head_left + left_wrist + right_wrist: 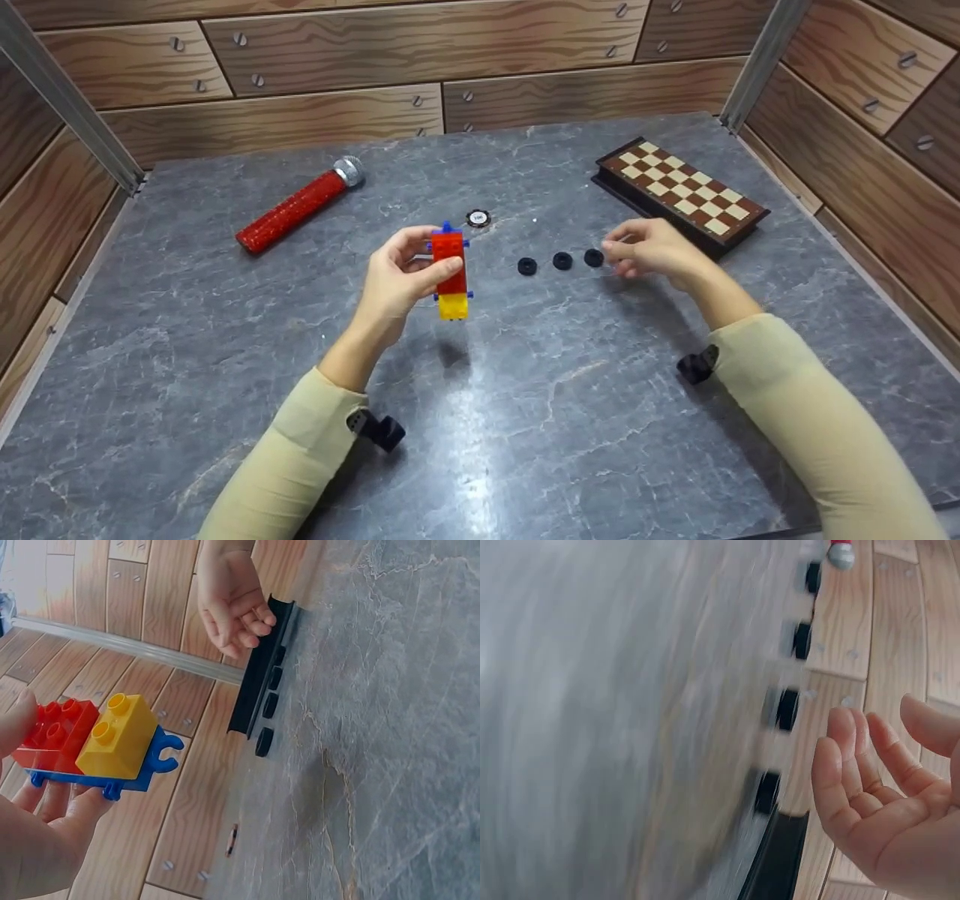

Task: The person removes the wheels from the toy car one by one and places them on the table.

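My left hand (397,281) holds a toy brick car (451,281) above the table, thumb over the top and fingers beneath. A red block (58,727) and a yellow block (120,739) sit on its blue base (135,784), which has a hook at one end and axle stubs without wheels. Several small black wheels stand in a row: a left one (527,266), a middle one (562,261) and one (593,258) beside the right fingertips. The right wrist view shows a further wheel (767,792). My right hand (649,247) hovers there, fingers loosely bent, holding nothing.
A folded chessboard box (682,187) lies behind the right hand. The red microphone (292,210) rests at the back left, and a poker chip (478,218) lies behind the car. Wood-patterned walls (420,45) surround the grey marbled table (562,420).
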Tool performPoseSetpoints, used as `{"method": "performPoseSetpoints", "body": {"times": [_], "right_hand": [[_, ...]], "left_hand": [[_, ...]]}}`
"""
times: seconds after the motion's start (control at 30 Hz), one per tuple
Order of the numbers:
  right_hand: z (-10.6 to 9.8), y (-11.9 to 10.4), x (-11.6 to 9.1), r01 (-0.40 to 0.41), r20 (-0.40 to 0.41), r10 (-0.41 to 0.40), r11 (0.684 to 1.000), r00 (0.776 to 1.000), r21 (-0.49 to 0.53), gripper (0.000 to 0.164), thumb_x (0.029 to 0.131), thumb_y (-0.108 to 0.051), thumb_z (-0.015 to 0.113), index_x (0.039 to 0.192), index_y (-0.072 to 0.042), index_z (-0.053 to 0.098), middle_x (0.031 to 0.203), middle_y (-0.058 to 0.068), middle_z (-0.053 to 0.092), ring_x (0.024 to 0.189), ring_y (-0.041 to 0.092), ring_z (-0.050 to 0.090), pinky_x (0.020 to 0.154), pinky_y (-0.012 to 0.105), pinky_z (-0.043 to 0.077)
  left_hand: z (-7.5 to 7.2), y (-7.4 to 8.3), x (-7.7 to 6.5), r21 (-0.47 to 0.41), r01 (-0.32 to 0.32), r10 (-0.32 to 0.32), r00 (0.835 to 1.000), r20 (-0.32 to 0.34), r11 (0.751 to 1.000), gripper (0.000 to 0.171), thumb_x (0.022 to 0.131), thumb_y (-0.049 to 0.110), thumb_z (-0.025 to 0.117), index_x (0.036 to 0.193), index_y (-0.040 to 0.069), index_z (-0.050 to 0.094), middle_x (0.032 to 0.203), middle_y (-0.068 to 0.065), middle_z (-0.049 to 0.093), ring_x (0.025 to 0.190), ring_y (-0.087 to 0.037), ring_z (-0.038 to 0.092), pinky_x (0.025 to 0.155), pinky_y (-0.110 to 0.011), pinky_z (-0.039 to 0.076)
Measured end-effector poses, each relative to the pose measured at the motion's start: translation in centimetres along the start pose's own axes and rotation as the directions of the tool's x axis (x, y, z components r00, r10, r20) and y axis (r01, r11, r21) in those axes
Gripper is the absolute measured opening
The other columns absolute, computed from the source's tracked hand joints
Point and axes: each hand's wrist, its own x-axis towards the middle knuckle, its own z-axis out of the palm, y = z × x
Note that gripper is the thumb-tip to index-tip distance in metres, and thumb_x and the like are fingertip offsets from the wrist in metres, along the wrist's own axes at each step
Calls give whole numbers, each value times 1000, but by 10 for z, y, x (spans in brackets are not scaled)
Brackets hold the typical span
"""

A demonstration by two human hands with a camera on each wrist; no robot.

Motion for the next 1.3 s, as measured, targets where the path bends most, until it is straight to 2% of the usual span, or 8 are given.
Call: {"method": "performPoseSetpoints", "body": {"times": [0.13,0.3,0.53,0.77,1.0,1.3], "right_hand": [[13,-6,-3,66,12,-67,995,998,68,37,90,-23,62,113,5,55,98,21,63,74,21,66,68,32,55],[29,-14,-10,157,29,-164,973,986,170,35,90,-20,63,110,8,55,96,20,63,75,22,66,71,35,55],[46,-22,-17,209,56,-231,941,971,265,36,89,-16,63,110,11,54,93,19,64,74,24,65,71,37,55],[62,-28,-17,224,68,-258,920,964,321,30,88,-16,65,107,6,58,92,20,63,74,25,65,73,40,54],[80,-35,-18,225,121,-283,909,952,351,35,89,-14,64,111,11,55,93,21,63,76,28,65,77,47,52],[101,-43,-20,219,244,-319,906,916,362,35,87,-10,65,114,10,54,99,24,62,81,28,65,78,46,52]], "left_hand": [[0,-1,1,-1,-9,9,1000,-5,1000,44,74,3,76,114,4,58,100,-15,63,83,-26,63,63,-30,54],[0,-1,0,3,-12,12,1000,-15,1000,43,74,2,76,114,3,58,100,-15,64,82,-26,63,63,-31,54],[1,0,1,-25,-1,1,1000,-13,1000,43,75,2,76,114,3,57,100,-16,62,83,-27,63,68,-35,55],[3,1,2,-38,20,-21,1000,-15,999,42,76,1,75,114,2,57,100,-16,59,84,-29,65,69,-40,56],[5,2,3,-60,0,1,1000,7,998,40,76,0,74,112,0,57,99,-16,56,83,-30,66,71,-44,55],[7,2,4,-62,-30,30,999,-12,998,41,76,1,75,113,-1,56,101,-18,54,84,-32,66,71,-44,54]]}}
